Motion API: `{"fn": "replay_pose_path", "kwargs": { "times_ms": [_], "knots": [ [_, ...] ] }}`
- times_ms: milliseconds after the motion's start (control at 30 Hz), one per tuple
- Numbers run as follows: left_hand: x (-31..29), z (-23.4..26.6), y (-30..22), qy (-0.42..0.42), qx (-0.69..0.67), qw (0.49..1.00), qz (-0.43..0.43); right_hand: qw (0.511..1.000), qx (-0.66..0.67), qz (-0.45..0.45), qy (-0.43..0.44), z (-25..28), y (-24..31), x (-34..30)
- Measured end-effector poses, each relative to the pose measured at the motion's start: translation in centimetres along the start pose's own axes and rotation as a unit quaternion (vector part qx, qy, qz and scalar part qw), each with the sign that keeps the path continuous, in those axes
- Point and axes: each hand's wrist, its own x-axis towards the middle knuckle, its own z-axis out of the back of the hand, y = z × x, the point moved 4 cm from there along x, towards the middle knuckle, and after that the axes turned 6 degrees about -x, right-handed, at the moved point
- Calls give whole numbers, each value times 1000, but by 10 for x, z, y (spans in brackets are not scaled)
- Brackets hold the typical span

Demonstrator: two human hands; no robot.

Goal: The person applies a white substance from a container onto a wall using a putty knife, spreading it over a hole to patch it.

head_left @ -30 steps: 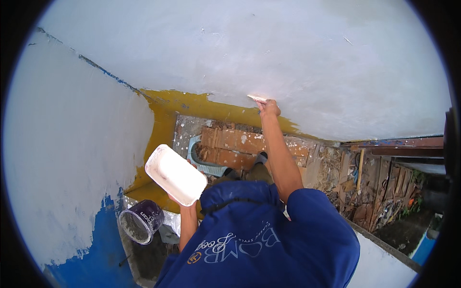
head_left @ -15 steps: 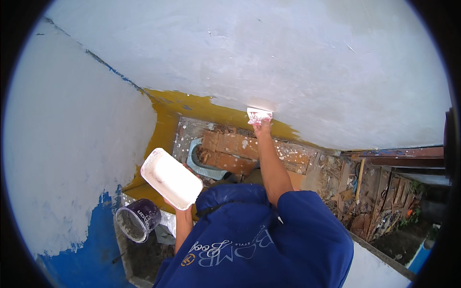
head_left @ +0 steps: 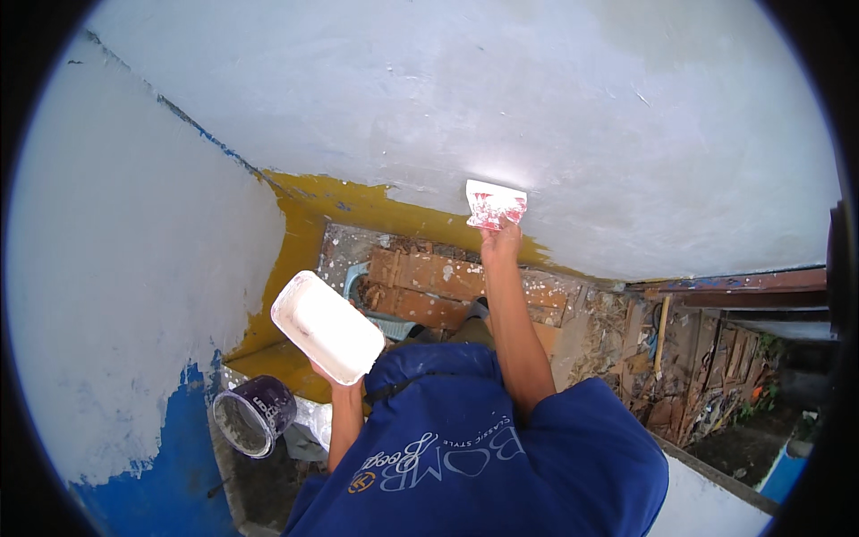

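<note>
My right hand is closed round a red putty spreader smeared with white. The spreader's wide edge rests on or very near the whitish wall in front, just above a yellow painted strip. Lower and to the left, my left hand grips a white rectangular tub from beneath and along its side. The tub is tilted, its inside pale and overexposed, so the amount of filler in it is hard to tell. Most of the left fingers are hidden behind the tub.
A dark paint bucket stands low at the left beside the blue-and-white wall. Below lie a light-blue squat toilet pan, paint-spotted brown boards and debris. A wooden handle leans at the right.
My right hand has shifted slightly right, and the spreader has moved a little up and right along the wall, showing more of its face. The tub has moved slightly right.
</note>
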Motion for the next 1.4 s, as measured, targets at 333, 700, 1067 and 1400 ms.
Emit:
{"fn": "replay_pose_path", "kwargs": {
  "times_ms": [333,700,1067,1400],
  "knots": [
    [4,17,-1,-44,-15,999,-9,995,-82,25,-43,-52,56,6],
    [-3,-10,9,-16,-22,1000,6,994,-49,-81,-49,65,-47,80],
    [-3,5,8,-47,-18,999,-5,1000,16,-13,-4,-37,43,-25],
    [-5,27,10,-27,7,999,-36,991,-106,39,-65,66,44,27]
  ]
}}
